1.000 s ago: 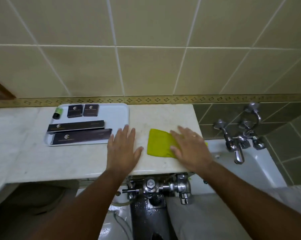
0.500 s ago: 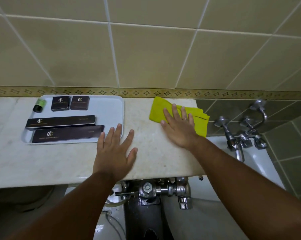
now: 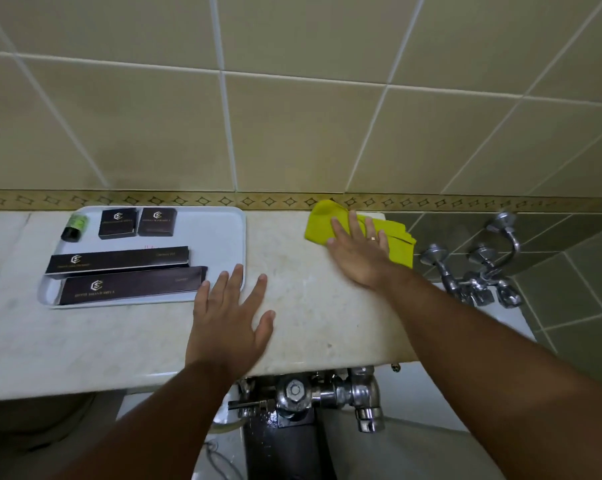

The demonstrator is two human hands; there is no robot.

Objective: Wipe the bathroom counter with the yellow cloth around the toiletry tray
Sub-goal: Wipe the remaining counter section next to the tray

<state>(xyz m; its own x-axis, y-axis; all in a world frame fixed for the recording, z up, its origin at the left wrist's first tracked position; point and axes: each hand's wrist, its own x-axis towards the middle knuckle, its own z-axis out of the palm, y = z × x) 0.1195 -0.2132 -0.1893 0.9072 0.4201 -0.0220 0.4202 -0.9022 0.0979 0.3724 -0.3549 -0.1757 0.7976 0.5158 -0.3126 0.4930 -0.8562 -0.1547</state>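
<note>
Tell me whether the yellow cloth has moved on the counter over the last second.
Yes. The yellow cloth went from the counter's front edge to the back, against the patterned tile border, under the right hand.

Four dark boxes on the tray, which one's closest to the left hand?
The long box at the tray's front edge: its right end almost meets the left hand's fingertips. The other three lie farther back.

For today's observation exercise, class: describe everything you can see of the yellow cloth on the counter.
The yellow cloth is a bright yellow-green, soft-looking fabric, bunched into loose folds. It lies on the pale stone counter at its far right corner, against the patterned wall border, one edge hanging past the counter's right end. The right hand presses flat on it, fingers spread. It lies well apart from the tray.
</note>
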